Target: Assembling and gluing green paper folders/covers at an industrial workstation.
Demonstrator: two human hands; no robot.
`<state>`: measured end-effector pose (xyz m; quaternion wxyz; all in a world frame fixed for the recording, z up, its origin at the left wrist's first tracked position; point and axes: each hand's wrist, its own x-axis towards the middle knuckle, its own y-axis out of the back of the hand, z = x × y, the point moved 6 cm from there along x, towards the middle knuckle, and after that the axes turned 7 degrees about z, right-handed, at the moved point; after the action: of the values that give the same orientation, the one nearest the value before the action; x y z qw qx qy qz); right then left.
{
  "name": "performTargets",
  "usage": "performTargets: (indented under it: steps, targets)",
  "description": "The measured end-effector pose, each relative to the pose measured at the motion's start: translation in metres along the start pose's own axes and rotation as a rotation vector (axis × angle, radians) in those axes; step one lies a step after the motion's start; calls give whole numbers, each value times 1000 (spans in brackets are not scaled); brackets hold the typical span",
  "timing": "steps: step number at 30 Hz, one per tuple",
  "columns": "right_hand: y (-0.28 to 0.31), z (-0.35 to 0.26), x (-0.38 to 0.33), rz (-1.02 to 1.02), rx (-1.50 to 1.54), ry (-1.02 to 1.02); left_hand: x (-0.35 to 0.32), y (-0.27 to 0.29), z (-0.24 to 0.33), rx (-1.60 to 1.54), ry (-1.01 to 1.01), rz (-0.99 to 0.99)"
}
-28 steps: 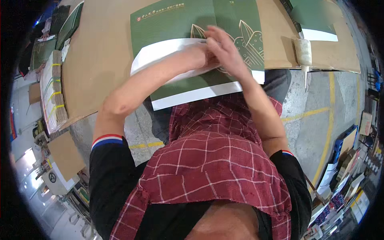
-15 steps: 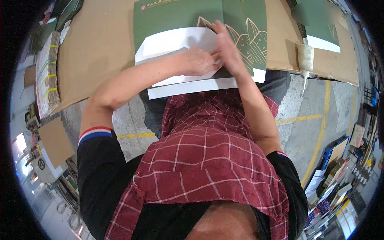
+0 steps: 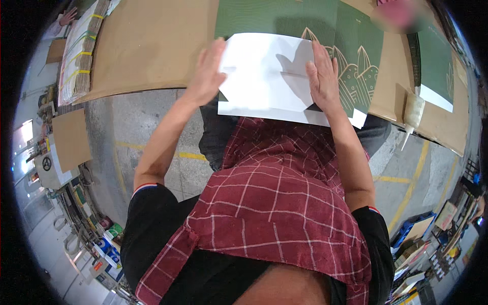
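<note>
A green printed paper piece with tan plant line drawings lies at the table's near edge. Its near end is white folded paper, with creased, slanted corners and a white strip along the bottom. My left hand is at the left edge of the white part, fingers stretched out and nothing in them. My right hand rests upright along the right edge, fingers extended and thumb apart, casting a shadow on the white surface. It looks like it touches the paper; whether the left hand does is unclear.
Brown board covers the table. A banded paper stack stands at left. On the right lie a nozzle-tipped squeeze bottle and another green sheet. Another person's hand shows at far left. Shelves of goods line the floor's sides.
My hands, together over the right side of the white part before, have moved apart to its two side edges. The white part now lies flatter. The whole view has shifted.
</note>
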<state>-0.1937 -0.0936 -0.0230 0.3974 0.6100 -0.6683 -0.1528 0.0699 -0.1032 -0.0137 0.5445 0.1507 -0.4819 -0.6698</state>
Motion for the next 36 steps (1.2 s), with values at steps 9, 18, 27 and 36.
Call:
performTargets:
  steps: [9, 18, 27, 36]
  targets:
    - [-19, -11, -6, -141, -711, 163, 5, -42, 21, 388, -73, -231]
    - [23, -15, -51, -440, -496, 407, -37, 6, 12, 265, -281, -146]
    - [25, -15, -43, -368, -396, 549, -27, -7, 12, 392, -617, -126]
    - [26, -17, -47, -242, -421, 805, -44, -8, 24, 283, -413, 102]
